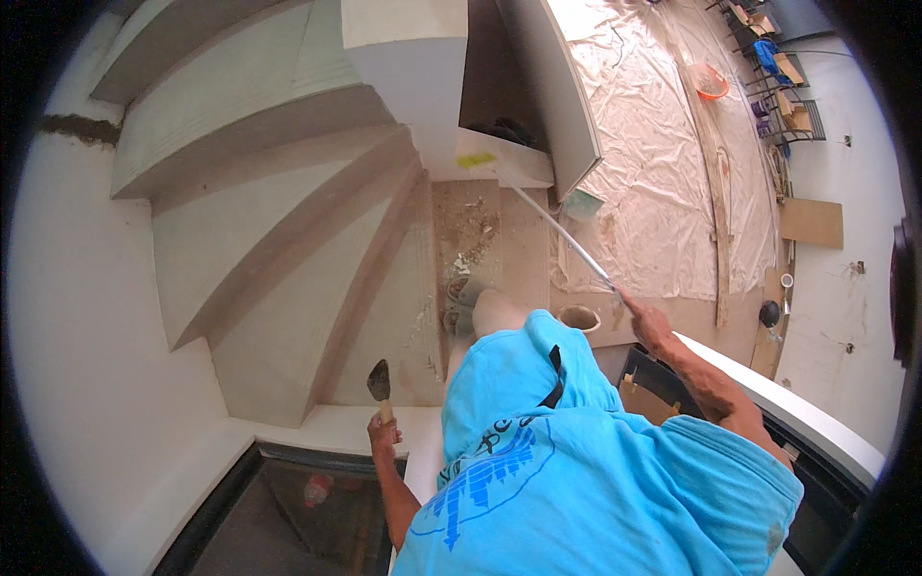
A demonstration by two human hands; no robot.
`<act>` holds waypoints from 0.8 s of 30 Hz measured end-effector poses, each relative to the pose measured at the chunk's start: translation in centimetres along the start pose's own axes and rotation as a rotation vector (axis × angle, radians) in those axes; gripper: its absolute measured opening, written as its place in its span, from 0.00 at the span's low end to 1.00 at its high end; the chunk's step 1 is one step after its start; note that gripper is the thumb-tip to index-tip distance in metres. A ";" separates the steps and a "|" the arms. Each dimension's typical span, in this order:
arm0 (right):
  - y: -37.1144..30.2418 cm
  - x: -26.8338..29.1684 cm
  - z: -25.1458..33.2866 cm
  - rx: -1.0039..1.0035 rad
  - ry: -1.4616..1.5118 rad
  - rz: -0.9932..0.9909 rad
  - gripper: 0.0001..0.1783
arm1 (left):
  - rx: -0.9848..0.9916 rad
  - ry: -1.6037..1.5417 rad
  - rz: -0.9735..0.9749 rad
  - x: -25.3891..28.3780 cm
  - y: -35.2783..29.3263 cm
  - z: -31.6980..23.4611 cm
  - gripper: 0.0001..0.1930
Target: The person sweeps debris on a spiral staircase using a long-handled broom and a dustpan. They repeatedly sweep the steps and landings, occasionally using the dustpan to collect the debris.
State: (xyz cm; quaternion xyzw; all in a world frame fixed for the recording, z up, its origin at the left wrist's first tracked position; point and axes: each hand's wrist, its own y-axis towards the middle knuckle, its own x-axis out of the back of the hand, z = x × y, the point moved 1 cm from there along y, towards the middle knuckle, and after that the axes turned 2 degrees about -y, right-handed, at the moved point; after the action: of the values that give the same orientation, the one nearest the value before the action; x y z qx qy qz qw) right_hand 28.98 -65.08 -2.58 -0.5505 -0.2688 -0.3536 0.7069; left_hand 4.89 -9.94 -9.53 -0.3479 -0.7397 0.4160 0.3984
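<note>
My right hand is closed around the lower end of a long silver pole. At the pole's far end a yellow-green roller head is at the low white wall beside an open cabinet. My left hand, held low by the window ledge, grips the pale handle of a putty knife with a dark, stained blade pointing away from me. Below my shirt, my feet stand on a narrow step, next to scattered debris.
Winding stairs rise at the left. A white cabinet door juts out ahead. Plastic sheeting covers the floor at the right, with an orange basin on it. A bucket stands near my knees, beside a railing ledge.
</note>
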 end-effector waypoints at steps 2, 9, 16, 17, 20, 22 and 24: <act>-2.1 1.3 -1.6 -0.019 -0.098 0.097 0.38 | -0.025 0.055 -0.012 0.2 0.0 -0.2 0.22; -5.0 -0.1 -2.9 0.023 -0.209 0.224 0.38 | -0.048 0.059 0.034 -0.3 -0.4 -1.0 0.23; 0.6 -2.1 2.9 0.091 -0.226 0.103 0.34 | -0.039 0.057 0.010 -0.4 -1.6 0.1 0.25; 2.2 -2.4 3.6 0.136 -0.227 0.087 0.34 | -0.037 0.041 0.004 -0.1 -1.7 0.5 0.25; 6.5 -3.2 4.6 0.214 -0.246 0.038 0.34 | -0.022 0.023 0.016 0.2 -1.7 1.4 0.25; 9.6 -4.4 4.6 0.250 -0.282 0.009 0.33 | 0.004 0.015 0.018 0.2 -2.0 1.5 0.25; 10.9 -4.7 4.8 0.271 -0.347 -0.037 0.33 | 0.009 0.035 0.004 0.1 -2.7 1.4 0.24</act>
State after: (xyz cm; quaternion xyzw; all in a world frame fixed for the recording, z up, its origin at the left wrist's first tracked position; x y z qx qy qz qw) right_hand 34.86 -57.94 -11.47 -0.4982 -0.4417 -0.2272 0.7107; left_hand 3.13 -11.43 -7.54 -0.3548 -0.7300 0.4141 0.4119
